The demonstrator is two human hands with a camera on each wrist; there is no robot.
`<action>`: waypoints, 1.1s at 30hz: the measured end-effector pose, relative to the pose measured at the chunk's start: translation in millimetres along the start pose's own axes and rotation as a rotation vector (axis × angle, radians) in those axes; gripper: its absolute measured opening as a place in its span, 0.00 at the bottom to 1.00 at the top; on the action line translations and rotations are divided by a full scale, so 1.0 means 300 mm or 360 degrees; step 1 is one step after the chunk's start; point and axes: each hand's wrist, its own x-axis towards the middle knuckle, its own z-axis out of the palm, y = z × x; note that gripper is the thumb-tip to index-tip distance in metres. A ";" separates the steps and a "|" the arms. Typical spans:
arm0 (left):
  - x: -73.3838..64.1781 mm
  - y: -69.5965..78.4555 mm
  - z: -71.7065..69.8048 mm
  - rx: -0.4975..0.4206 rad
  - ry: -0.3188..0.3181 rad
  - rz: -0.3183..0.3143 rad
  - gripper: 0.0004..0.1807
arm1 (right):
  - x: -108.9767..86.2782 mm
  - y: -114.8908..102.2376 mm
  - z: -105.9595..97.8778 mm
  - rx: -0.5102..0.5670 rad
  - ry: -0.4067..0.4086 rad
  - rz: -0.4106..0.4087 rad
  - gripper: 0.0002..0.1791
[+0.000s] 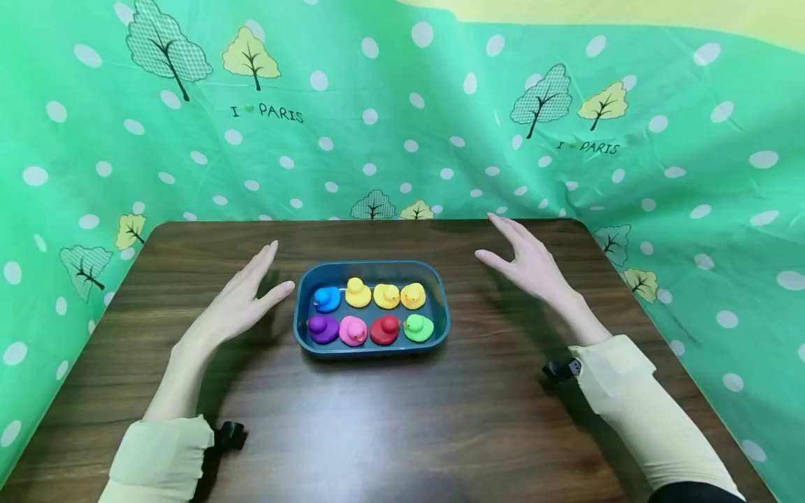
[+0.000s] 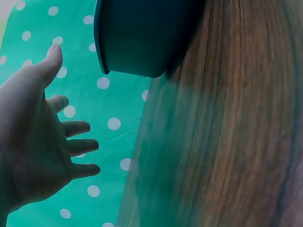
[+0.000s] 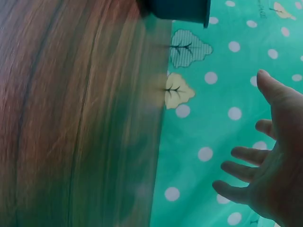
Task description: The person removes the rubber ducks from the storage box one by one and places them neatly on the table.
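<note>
My left hand (image 1: 235, 307) is held over the table with straight fingers, its thumb near the left end of a dark blue tray (image 1: 371, 351). Farther from the tray, on its other side, my right hand (image 1: 525, 262) has its fingers and thumb spread. Neither hand holds anything. Inside the tray sit small rubber ducks in two rows. At the back are a blue duck (image 1: 327, 299) and three yellow ducks (image 1: 358, 293). Along the front stand a purple duck (image 1: 323, 329), a pink duck (image 1: 353, 331), a red duck (image 1: 385, 330) and a green duck (image 1: 418, 327).
The tray stands on a dark wooden table (image 1: 390, 426). A green dotted cloth (image 1: 390, 91) with printed trees hangs behind the table and down its sides. Black straps (image 1: 231, 436) show at the cuffs of both light sleeves (image 1: 160, 454).
</note>
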 end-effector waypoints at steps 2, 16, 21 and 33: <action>-0.005 -0.001 0.007 -0.0052 -0.0012 -0.0002 0.47 | 0.000 -0.020 0.003 0.0044 0.0003 -0.0020 0.44; -0.037 0.034 0.040 -0.0118 -0.0172 0.0001 0.48 | -0.012 -0.125 0.017 0.0172 -0.0008 -0.0164 0.42; -0.053 0.050 0.048 -0.0090 -0.0229 0.0063 0.49 | -0.018 -0.159 0.027 0.0189 -0.0020 -0.0200 0.42; -0.068 0.060 0.052 -0.0099 -0.0316 0.0076 0.50 | -0.044 -0.239 0.048 0.0212 -0.0081 -0.0327 0.42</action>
